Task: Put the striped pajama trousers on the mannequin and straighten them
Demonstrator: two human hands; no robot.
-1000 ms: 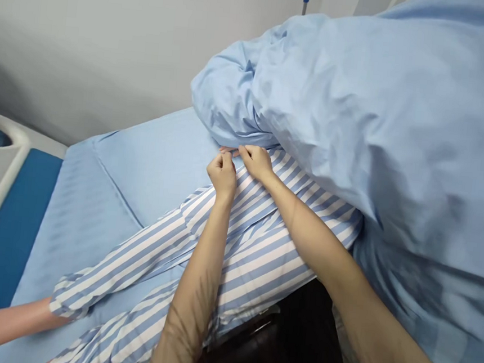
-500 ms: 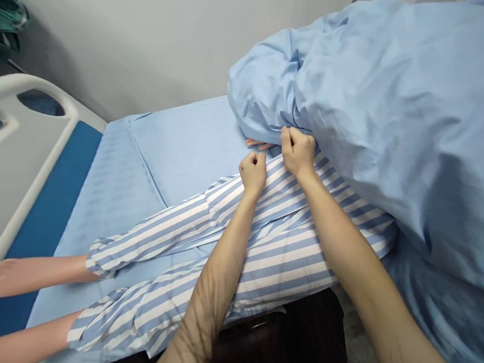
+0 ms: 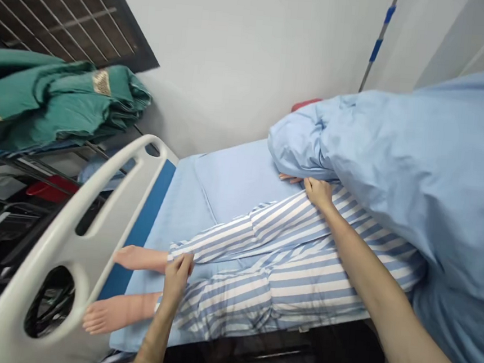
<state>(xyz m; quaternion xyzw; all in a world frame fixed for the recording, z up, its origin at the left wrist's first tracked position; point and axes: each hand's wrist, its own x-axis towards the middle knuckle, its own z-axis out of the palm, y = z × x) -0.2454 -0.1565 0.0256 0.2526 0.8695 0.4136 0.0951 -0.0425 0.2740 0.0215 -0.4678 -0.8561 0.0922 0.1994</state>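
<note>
Blue-and-white striped trousers [image 3: 294, 259] cover the legs of a figure lying on the bed. My left hand [image 3: 178, 275] is closed at the far trouser leg's cuff, with thumb and fingers pinched on the cloth. Up at the far thigh, close to the quilt's edge, my right hand [image 3: 319, 193] is also closed on the trouser fabric. Two bare feet [image 3: 105, 312] stick out from the cuffs. A light blue quilt [image 3: 397, 155], bunched up, hides the figure's upper body. Fingertips of the figure's hand [image 3: 288, 178] show from under it.
A white bed end board [image 3: 34, 276] with cut-out holes stands beyond the feet. Behind it, green folded cloth [image 3: 84, 97] lies on a metal rack [image 3: 35, 172]. The wall [image 3: 235, 62] runs along the bed's far side, with a thin pole [image 3: 377, 46] near it.
My left hand has moved from the thigh down the far trouser leg to its cuff. My right hand stays at the thigh. The view has swung left, bringing the feet and rack into sight.
</note>
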